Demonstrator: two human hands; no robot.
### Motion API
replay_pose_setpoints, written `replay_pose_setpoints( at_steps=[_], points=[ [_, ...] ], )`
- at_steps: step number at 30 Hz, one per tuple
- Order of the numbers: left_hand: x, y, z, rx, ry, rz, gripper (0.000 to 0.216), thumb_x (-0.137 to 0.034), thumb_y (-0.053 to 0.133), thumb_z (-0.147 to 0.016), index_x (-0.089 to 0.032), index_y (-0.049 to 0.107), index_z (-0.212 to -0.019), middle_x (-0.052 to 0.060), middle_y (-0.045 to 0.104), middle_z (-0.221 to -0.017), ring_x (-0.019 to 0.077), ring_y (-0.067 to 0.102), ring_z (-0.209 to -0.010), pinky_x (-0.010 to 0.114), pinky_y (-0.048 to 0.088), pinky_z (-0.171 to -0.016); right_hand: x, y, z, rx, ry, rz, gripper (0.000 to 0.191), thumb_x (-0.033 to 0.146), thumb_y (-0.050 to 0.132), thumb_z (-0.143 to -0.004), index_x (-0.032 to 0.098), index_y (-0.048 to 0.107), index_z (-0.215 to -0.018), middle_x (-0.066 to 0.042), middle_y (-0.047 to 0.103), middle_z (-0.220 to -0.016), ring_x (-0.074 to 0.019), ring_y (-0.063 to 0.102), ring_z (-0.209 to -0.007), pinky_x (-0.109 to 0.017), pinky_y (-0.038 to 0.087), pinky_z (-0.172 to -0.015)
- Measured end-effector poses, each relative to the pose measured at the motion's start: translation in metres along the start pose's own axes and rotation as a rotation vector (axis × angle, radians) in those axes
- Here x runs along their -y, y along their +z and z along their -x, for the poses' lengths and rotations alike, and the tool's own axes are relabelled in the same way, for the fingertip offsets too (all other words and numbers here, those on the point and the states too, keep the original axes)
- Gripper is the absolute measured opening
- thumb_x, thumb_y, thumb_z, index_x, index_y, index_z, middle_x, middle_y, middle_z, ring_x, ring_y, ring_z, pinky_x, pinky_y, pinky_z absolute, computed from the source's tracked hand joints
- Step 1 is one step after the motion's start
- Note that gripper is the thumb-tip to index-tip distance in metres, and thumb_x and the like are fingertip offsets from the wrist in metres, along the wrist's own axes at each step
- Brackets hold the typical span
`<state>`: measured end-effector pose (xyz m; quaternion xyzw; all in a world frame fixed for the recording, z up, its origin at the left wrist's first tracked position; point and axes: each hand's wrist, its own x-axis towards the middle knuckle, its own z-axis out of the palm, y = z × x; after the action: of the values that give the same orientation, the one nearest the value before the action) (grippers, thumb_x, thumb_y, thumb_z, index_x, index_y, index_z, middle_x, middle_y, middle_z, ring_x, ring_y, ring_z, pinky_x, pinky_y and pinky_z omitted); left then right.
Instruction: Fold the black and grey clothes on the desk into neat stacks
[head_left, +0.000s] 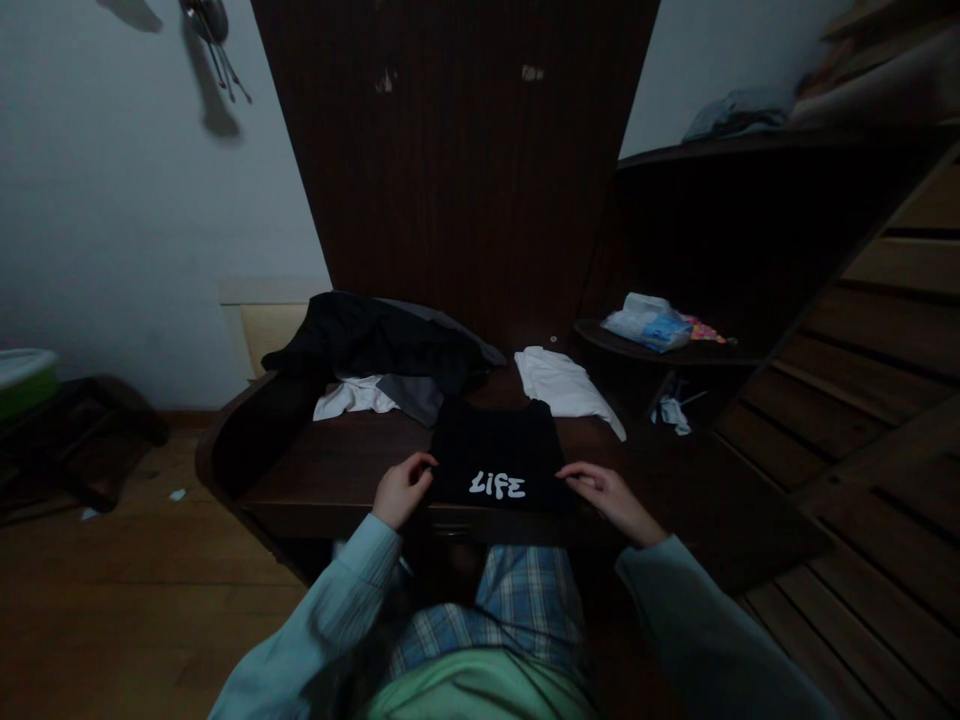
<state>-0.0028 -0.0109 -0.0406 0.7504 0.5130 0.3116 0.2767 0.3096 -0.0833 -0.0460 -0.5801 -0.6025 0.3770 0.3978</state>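
A folded black shirt (498,450) with white letters "LIFE" lies at the near edge of a dark wooden desk (330,470). My left hand (402,490) pinches the shirt's left edge with curled fingers. My right hand (609,496) rests on the shirt's right edge, its fingers bent over the cloth. Both sleeves are pale blue.
A heap of dark and white clothes (382,355) lies at the desk's back left. A folded white garment (564,385) sits at the back right. A small shelf (720,356) to the right holds a plastic packet (649,322). Wooden slats (885,380) rise at far right.
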Motion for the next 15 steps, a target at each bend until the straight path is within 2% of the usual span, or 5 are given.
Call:
replay_pose_setpoints(
  at_steps=[3,7,10,12,15],
  points=[
    [-0.001,0.004,-0.001,-0.107,-0.050,-0.041,0.023,-0.032,0.047,-0.073,-0.018,0.056,-0.089,-0.002,0.053,-0.060,0.0139,0.051,-0.058,0.023,0.037,-0.056,-0.004,0.000,-0.003,-0.106,0.033,-0.108,0.040,0.050,0.052,-0.067,0.016,0.057,-0.088,0.007,0.040,-0.042,-0.0087,0.040,-0.039,-0.021,0.031,-0.039],
    [-0.003,0.004,-0.010,-0.202,-0.066,-0.039,0.042,-0.041,0.051,-0.072,-0.015,0.050,-0.104,0.008,0.060,-0.089,0.0207,0.056,-0.084,0.030,0.041,-0.075,-0.011,0.002,-0.008,-0.342,0.027,-0.132,0.050,0.055,0.055,-0.061,0.017,0.053,-0.094,0.000,0.056,-0.059,-0.0140,0.054,-0.053,-0.026,0.042,-0.048],
    [-0.010,0.003,-0.021,-0.129,-0.153,-0.085,0.055,-0.048,0.051,-0.072,-0.013,0.045,-0.114,0.013,0.060,-0.096,0.0262,0.055,-0.092,0.035,0.040,-0.079,-0.004,0.007,-0.014,-0.401,0.080,0.114,0.045,0.055,0.052,-0.065,0.018,0.055,-0.090,-0.002,0.058,-0.062,-0.0168,0.057,-0.057,-0.029,0.044,-0.054],
    [-0.017,0.004,-0.028,-0.053,-0.210,-0.115,0.060,-0.050,0.051,-0.071,-0.013,0.043,-0.117,0.015,0.061,-0.098,0.0290,0.056,-0.093,0.036,0.040,-0.078,0.006,0.012,-0.019,-0.382,0.124,0.377,0.040,0.053,0.050,-0.068,0.017,0.057,-0.085,-0.006,0.060,-0.064,-0.0199,0.058,-0.063,-0.031,0.043,-0.060],
    [-0.023,0.008,-0.034,0.011,-0.212,-0.117,0.064,-0.045,0.056,-0.069,-0.014,0.040,-0.122,0.015,0.061,-0.101,0.0305,0.056,-0.095,0.036,0.040,-0.079,0.023,0.022,-0.025,-0.315,0.209,0.675,0.038,0.052,0.048,-0.072,0.016,0.058,-0.083,-0.013,0.063,-0.076,-0.0251,0.060,-0.074,-0.033,0.041,-0.063]
  ],
)
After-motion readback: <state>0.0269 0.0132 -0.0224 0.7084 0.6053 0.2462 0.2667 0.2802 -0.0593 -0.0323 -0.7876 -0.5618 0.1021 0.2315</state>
